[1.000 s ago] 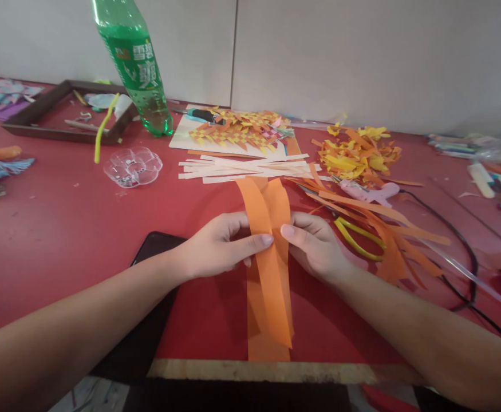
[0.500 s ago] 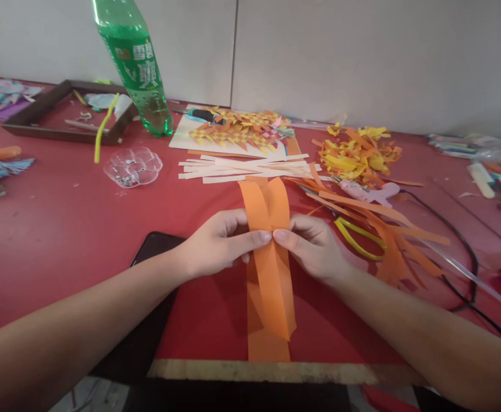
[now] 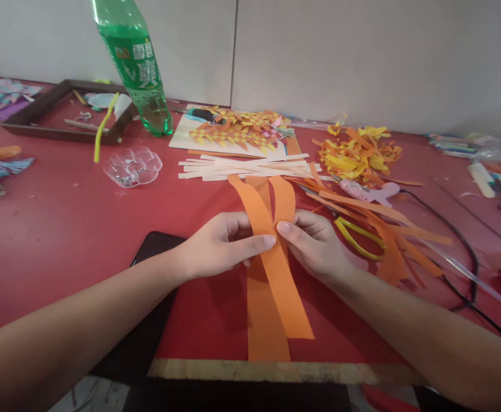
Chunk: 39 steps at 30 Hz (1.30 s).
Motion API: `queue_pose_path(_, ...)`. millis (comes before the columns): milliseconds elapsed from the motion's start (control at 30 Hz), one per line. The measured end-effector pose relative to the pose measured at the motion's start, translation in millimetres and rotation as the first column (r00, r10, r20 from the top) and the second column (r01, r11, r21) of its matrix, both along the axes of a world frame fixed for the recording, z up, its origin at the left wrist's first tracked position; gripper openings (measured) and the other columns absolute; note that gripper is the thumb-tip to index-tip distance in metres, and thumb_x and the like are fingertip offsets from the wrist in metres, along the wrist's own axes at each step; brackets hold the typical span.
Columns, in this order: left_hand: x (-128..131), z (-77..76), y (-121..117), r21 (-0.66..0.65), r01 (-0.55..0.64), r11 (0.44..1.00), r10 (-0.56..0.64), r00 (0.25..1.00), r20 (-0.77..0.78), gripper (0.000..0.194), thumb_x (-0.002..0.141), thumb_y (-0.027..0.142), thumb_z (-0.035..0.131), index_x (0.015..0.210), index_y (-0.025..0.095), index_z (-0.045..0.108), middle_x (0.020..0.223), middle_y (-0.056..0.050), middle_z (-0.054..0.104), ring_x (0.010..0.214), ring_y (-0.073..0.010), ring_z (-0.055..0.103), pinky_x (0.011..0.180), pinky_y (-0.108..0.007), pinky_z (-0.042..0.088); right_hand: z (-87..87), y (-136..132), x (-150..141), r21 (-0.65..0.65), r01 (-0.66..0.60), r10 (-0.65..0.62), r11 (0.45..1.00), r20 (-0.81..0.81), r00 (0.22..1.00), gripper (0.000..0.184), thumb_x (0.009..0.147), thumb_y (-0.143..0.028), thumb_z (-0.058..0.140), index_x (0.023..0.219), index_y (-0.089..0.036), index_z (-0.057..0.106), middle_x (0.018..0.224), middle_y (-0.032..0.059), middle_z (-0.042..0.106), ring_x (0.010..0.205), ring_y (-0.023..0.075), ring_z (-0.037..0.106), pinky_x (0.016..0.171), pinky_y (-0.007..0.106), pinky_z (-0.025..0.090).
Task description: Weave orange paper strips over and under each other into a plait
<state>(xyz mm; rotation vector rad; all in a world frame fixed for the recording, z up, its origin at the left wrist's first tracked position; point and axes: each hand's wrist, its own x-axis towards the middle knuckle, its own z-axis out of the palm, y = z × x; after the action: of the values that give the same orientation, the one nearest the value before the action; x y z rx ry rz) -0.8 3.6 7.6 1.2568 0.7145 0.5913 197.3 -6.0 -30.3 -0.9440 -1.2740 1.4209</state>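
Note:
Two orange paper strips cross each other between my hands above the table. My left hand [image 3: 233,246] pinches the front paper strip [image 3: 282,286], thumb on top and fingers behind it. The other paper strip [image 3: 285,197] is pinched in my right hand [image 3: 312,240], its lower part mostly hidden behind the front one. Both thumbs are close together near the crossing. Beneath them a wider orange paper piece [image 3: 263,320] lies flat on the red table [image 3: 207,320], reaching to the front edge.
White paper strips [image 3: 250,167] lie beyond my hands. Scissors with yellow handles [image 3: 359,243], orange scraps [image 3: 391,252] and a pink glue gun [image 3: 373,191] with a black cord sit to the right. A green bottle [image 3: 136,68], clear dish [image 3: 132,167] and black phone [image 3: 153,252] are leftward.
The two strips, which lay nearly together, have spread apart at the top and now cross. The front strip's lower end has swung right. My hands have hardly moved.

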Motion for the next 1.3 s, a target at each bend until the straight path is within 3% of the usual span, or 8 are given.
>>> queue_pose_path(300,0,-0.8,2,0.081,-0.048,0.996,0.051,0.998,-0.036,0.021,0.089,0.033,0.063,0.09,0.012,0.067,0.064,0.003,0.055,0.051,-0.0057,0.047,0.043,-0.016,0.037,9.3,-2,0,-0.016,-0.081,0.082,0.997,0.066,0.994,0.028,0.078,-0.041,0.078,0.065,-0.019,0.067,0.067,0.0008,0.069,0.06,0.0143,0.061,0.06,0.029,0.052)
queue_pose_path(533,1,-3.0,1,-0.033,-0.099,0.995,0.098,0.995,-0.036,0.025,0.089,0.038,0.063,0.093,0.013,0.065,0.059,0.005,0.052,0.048,-0.0059,0.046,0.041,-0.015,0.033,4.4,-2,-1,-0.026,-0.012,0.012,1.0,0.005,1.0,0.025,0.078,-0.041,0.078,0.067,-0.021,0.067,0.069,-0.0001,0.069,0.061,0.0147,0.062,0.061,0.03,0.053)
queue_pose_path(633,1,-3.2,0,-0.063,-0.048,0.997,0.046,0.998,-0.03,0.028,0.088,0.042,0.064,0.09,0.014,0.064,0.06,0.005,0.052,0.048,-0.0057,0.045,0.04,-0.015,0.033,0.3,-2,-1,-0.038,0.012,-0.013,0.999,-0.01,1.0,0.026,0.079,-0.042,0.077,0.068,-0.021,0.066,0.071,-0.0004,0.069,0.061,0.0145,0.062,0.06,0.03,0.053)
queue_pose_path(733,1,-2.1,0,-0.026,0.026,0.999,-0.027,0.999,-0.019,0.022,0.087,0.035,0.067,0.089,0.013,0.064,0.059,0.005,0.053,0.046,-0.0048,0.044,0.041,-0.015,0.035,0.0,-2,0,-0.024,0.033,-0.033,0.999,0.004,0.999,0.025,0.081,-0.041,0.076,0.069,-0.021,0.066,0.071,-0.0002,0.069,0.063,0.0147,0.062,0.061,0.03,0.053)
queue_pose_path(933,0,-1.7,2,0.039,0.016,0.999,-0.015,0.999,-0.037,0.017,0.089,0.028,0.062,0.091,0.012,0.066,0.06,0.005,0.051,0.047,-0.0047,0.044,0.041,-0.015,0.035,10.3,-4,-1,-0.024,-0.062,0.063,0.998,0.052,0.997,0.024,0.079,-0.042,0.077,0.071,-0.02,0.07,0.07,0.0007,0.071,0.059,0.0139,0.062,0.057,0.028,0.052)
queue_pose_path(1100,0,-2.0,3,-0.005,-0.012,1.0,0.012,1.0,-0.027,0.02,0.088,0.03,0.063,0.095,0.011,0.067,0.061,0.004,0.052,0.049,-0.0052,0.045,0.04,-0.014,0.034,12.8,-4,-2,0.024,-0.009,0.006,1.0,0.12,0.993,0.029,0.078,-0.043,0.077,0.065,-0.019,0.066,0.065,-0.0001,0.067,0.055,0.012,0.057,0.053,0.026,0.049)
queue_pose_path(1300,0,-1.7,2,-0.049,-0.033,0.998,0.032,0.999,-0.018,0.019,0.089,0.03,0.062,0.092,0.012,0.066,0.054,0.006,0.049,0.045,-0.0049,0.041,0.039,-0.014,0.032,8.2,-4,-2,-0.008,0.019,-0.019,1.0,0.051,0.999,0.028,0.078,-0.043,0.077,0.067,-0.02,0.066,0.068,-0.0008,0.067,0.058,0.0121,0.06,0.056,0.026,0.051)
